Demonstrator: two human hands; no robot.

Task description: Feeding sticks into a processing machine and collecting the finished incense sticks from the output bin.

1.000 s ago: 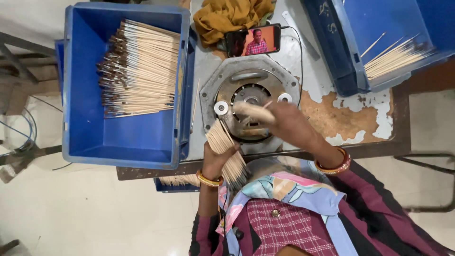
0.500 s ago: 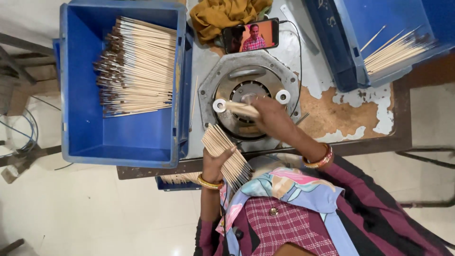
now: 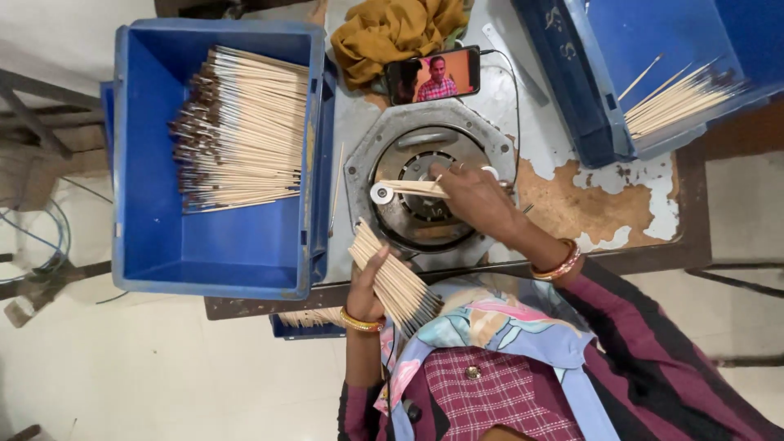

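Since a moment ago, right hand [image 3: 478, 200] slid left across round metal machine [image 3: 429, 192], fingers closed on few thin sticks [image 3: 412, 188]. Left hand [image 3: 367, 286], below machine, clasped round fanned stick bundle [image 3: 396, 282]. Left of machine, blue crate [image 3: 163, 245] with sticks.

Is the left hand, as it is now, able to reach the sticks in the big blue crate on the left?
Probably not right away. The left hand is full with a bundle of sticks. The sticks in the blue crate lie at its far end, beyond the near wall. Nothing else blocks the path.
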